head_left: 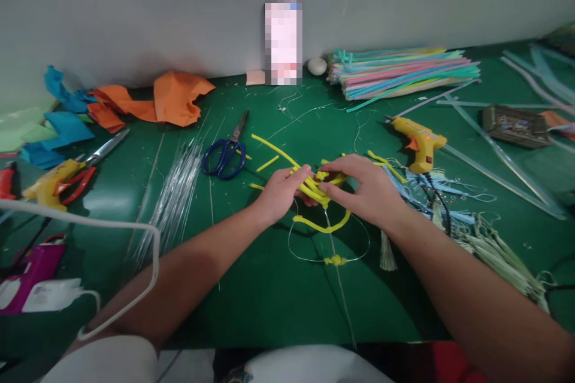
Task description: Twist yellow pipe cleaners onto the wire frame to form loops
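Observation:
Yellow pipe cleaners [314, 190] are bent into a bundle between my two hands, over the middle of the green table. My left hand [284, 192] pinches the bundle from the left, thumb on top. From the other side, my right hand [359, 185] closes thumb and fingers on a small twisted yellow knot in the same piece. Below hangs a thin wire loop [290, 245] with a curved yellow strip and a small yellow cluster [336, 260] on it. Cut yellow bits [268, 163] lie left of my hands, near blue-handled scissors [224, 152].
Colourful pipe cleaners [404, 72] are piled at the back. A yellow glue gun [420, 140] and pale tassels [498, 251] lie right. Clear wires [173, 197], orange paper [177, 99] and red-handled scissors [81, 182] lie left. A phone [283, 39] leans on the wall; a white cable [155, 251] crosses my left arm.

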